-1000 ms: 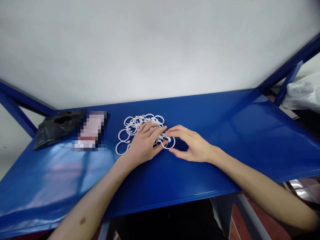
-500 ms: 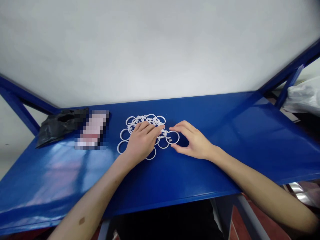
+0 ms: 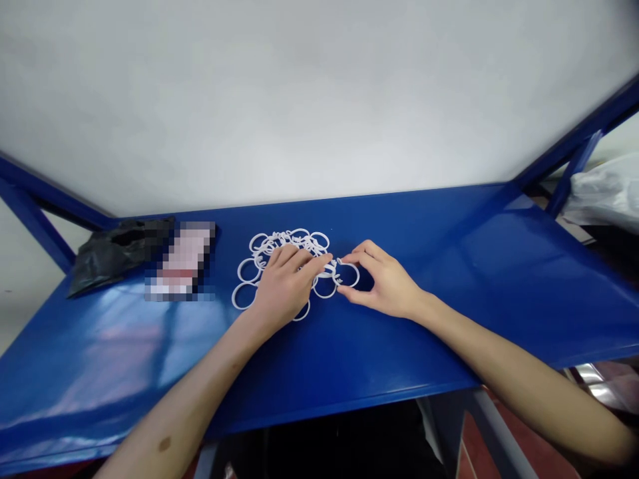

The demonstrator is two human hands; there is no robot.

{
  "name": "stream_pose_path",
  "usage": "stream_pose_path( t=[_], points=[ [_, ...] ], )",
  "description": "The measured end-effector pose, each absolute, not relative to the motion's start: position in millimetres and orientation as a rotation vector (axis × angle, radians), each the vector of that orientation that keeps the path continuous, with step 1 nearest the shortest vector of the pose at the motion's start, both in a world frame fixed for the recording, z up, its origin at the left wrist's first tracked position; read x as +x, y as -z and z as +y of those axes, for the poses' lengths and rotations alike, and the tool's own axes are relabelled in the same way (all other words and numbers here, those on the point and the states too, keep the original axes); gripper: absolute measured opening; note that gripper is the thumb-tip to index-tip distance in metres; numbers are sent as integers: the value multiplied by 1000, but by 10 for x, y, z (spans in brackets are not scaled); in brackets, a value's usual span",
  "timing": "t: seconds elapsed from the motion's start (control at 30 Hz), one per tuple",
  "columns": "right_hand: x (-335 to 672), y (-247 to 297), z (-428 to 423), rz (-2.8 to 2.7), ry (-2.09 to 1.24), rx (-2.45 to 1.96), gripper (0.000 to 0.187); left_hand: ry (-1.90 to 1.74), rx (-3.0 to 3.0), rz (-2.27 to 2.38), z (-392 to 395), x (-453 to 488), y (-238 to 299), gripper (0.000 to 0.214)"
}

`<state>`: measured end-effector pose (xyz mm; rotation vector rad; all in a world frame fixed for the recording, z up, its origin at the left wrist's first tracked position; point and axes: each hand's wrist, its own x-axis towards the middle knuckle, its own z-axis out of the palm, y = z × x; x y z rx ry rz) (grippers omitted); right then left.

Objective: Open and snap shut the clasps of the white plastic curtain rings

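A cluster of several white plastic rings (image 3: 269, 249) lies on a blue metal shelf (image 3: 449, 266). My left hand (image 3: 282, 286) rests flat on the cluster, fingers stretched out over the rings and pointing right. My right hand (image 3: 382, 279) is beside it, thumb and forefinger pinched on one white ring (image 3: 348, 274) at the right edge of the cluster. The fingertips of both hands nearly meet above that ring.
A crumpled black plastic bag (image 3: 112, 256) lies at the shelf's back left, next to a blurred-out flat object (image 3: 182, 263). A white wall rises behind the shelf. Blue frame struts stand at both ends; a white bag (image 3: 606, 193) sits beyond the right strut.
My right hand has pulled one ring slightly right out of the pile and closed on it. The left hand has shifted little and stays pressed on the rings.
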<state>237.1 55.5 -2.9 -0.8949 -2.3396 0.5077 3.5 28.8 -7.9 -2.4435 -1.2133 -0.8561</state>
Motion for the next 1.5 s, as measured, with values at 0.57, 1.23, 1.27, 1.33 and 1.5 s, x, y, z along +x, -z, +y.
stream_pose_path(
  t=[0.57, 1.23, 1.27, 1.33, 1.5],
  points=[
    [2402, -30, 529, -2445, -646, -676, 43, 766, -2422, -1380, 329, -55, 139, 37],
    [2365, 12, 513, -2273, -363, -812, 44, 866, -2413, -1361, 287, -29, 48, 16],
    [2360, 16, 509, -2274, -366, -796, 45, 907, -2424, -1376, 278, -13, 35, 15],
    [2346, 21, 500, -2291, -347, -769, 45, 1003, -2478, -1425, 244, 38, 6, 14],
    [2308, -1, 449, -2348, -272, -697, 41, 1271, -2612, -1600, 154, 180, -30, 13]
  ],
)
